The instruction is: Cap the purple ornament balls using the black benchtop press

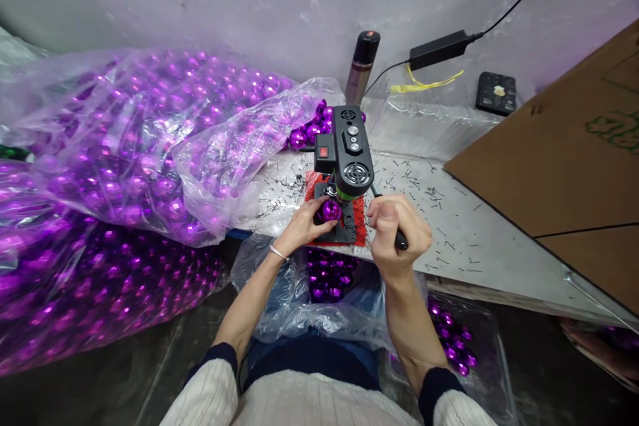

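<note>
My left hand (305, 221) holds a shiny purple ball ornament (330, 211) between thumb and fingers. The ball sits over the dark base plate (344, 233) of a small black bench drill press (352, 146), just below its head. My right hand (399, 233) is wrapped around the black-ended lever (401, 239) on the machine's right side. A red sheet (360, 234) lies under the base. Whether the tool tip touches the ball is hidden by the machine's head.
Large clear bags of purple balls (150, 140) fill the left. Loose balls (312, 130) lie behind the machine, others (329, 276) in plastic on my lap. A spray can (362, 66), power adapter (439, 48) and cardboard box (559, 173) stand around. Black shavings litter the white table (419, 213).
</note>
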`<state>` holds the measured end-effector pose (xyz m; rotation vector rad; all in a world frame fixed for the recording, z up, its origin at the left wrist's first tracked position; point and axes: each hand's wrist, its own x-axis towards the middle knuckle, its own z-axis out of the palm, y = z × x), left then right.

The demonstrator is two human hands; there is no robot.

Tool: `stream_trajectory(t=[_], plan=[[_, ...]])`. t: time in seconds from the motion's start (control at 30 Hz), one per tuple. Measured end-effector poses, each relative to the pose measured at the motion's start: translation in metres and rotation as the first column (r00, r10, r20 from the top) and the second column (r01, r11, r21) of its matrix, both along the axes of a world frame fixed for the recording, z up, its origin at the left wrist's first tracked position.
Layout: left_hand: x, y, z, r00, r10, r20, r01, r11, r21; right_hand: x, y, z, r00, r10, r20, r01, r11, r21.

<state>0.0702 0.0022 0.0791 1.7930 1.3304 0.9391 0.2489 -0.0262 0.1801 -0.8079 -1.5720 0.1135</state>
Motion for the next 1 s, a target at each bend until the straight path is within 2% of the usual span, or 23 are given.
stream_trajectory(t=[0.27, 0.43, 0.7, 0.83, 1.0], plan=[[-0.001, -0.004, 0.006, 0.992, -0.043, -0.121, 0.046, 0.999, 0.023, 0.003, 0.0, -0.004, 0.999, 0.011, 0.031, -0.011, 1.0, 0.021], [0.007, 0.003, 0.001, 0.982, 0.01, -0.187, -0.005, 1.0, 0.028, 0.003, -0.001, -0.004, 0.999, -0.01, 0.047, 0.009, 1.0, 0.028], [0.022, 0.0, -0.03, 0.995, 0.089, 0.04, -0.093, 0.988, 0.126, 0.005, -0.002, -0.008, 0.997, 0.004, 0.078, -0.008, 0.999, 0.052], [0.022, -0.003, -0.035, 0.991, 0.103, 0.085, -0.111, 0.989, 0.095, 0.005, -0.002, -0.017, 0.998, -0.002, 0.066, -0.002, 0.998, 0.063], [0.022, -0.002, -0.038, 0.992, 0.106, 0.074, -0.114, 0.988, 0.108, 0.004, -0.006, -0.038, 0.999, -0.03, 0.045, 0.028, 0.998, 0.05]])
